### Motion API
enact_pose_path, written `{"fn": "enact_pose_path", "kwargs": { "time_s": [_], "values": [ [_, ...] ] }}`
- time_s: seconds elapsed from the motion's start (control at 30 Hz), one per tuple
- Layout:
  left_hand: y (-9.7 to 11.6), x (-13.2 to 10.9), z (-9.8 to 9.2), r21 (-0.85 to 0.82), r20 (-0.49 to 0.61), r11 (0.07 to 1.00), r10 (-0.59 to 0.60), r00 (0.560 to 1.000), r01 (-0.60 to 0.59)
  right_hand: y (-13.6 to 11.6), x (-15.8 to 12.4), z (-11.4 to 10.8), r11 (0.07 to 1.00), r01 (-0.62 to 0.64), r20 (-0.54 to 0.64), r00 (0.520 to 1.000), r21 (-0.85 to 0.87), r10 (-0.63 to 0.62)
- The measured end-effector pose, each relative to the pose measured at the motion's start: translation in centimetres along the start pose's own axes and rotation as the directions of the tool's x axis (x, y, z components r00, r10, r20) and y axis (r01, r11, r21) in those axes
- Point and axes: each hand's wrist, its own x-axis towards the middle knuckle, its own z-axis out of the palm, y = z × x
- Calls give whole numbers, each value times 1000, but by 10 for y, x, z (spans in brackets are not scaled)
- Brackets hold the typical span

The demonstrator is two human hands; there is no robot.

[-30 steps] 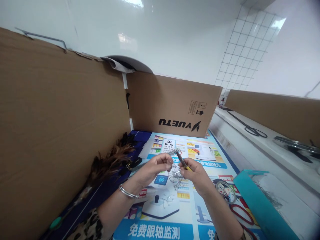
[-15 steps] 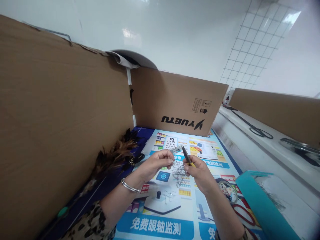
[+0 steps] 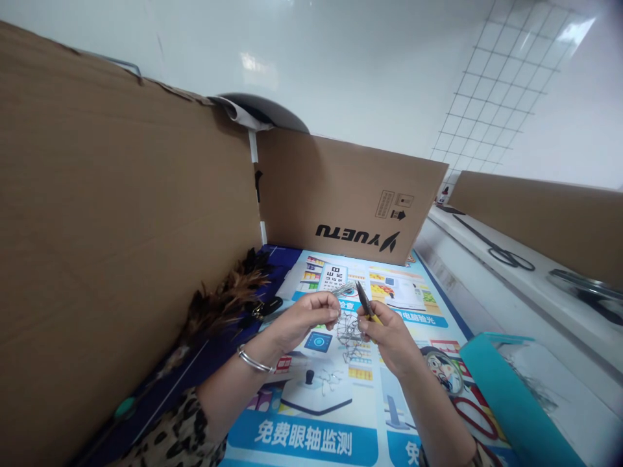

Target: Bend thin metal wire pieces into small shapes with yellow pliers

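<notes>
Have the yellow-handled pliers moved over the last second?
Yes: the yellow-handled pliers have shifted slightly right, relative to the printed eye chart.

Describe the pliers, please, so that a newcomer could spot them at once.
Find the upright cardboard panel printed YUETU, then the poster at its foot. Over the poster, the right hand holds the pliers. Their dark, pointed nose and yellow handle set them apart from the silvery wire pieces nearby.

Left hand (image 3: 307, 318) pinching silvery wires (image 3: 344, 288); right hand (image 3: 388, 332) holding yellow-handled pliers (image 3: 363, 299); wire tangle (image 3: 351, 333) beneath.
</notes>
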Motion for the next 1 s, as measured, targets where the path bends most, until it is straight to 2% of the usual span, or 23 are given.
{"fn": "enact_pose_path", "kwargs": {
  "time_s": [0.47,1.0],
  "values": [
    [-1,0,-3,65,-5,998,20,1000,-19,-1,1,-2,1000,10,-25,1000,27,-9],
    [0,-1,-6,105,50,994,-1,999,-5,0,1,-3,999,7,-29,1000,49,-6]
  ]
}}
